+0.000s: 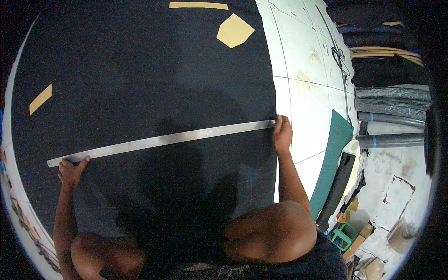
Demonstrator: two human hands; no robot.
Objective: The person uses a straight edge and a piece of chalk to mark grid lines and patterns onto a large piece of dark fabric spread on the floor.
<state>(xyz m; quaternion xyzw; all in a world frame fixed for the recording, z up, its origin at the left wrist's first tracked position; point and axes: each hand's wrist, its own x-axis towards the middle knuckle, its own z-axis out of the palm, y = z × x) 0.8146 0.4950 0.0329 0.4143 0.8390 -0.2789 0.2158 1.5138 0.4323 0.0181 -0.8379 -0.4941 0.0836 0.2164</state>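
Note:
A long metal ruler [177,138] lies slantwise across a large sheet of black fabric [140,56], its right end farther away than its left. Near the ruler's left end my left hand [72,172] grips its near edge, with the thumb on top. My right hand [282,134] pinches the other end, just at the fabric's right edge. Faint pale lines run over the fabric on the near side of the ruler. My shadow darkens the middle of the cloth, and my bent knees [275,233] rest close to the near side.
Yellow card pieces lie on the fabric: a many-sided one [235,31], a long strip [199,5] and a slanted strip [41,100]. White tiled surface [308,98] borders it. Rightward are a green mat [332,158], a black roll [337,189], plastic-wrapped rolls [394,98] and a green stool [344,237].

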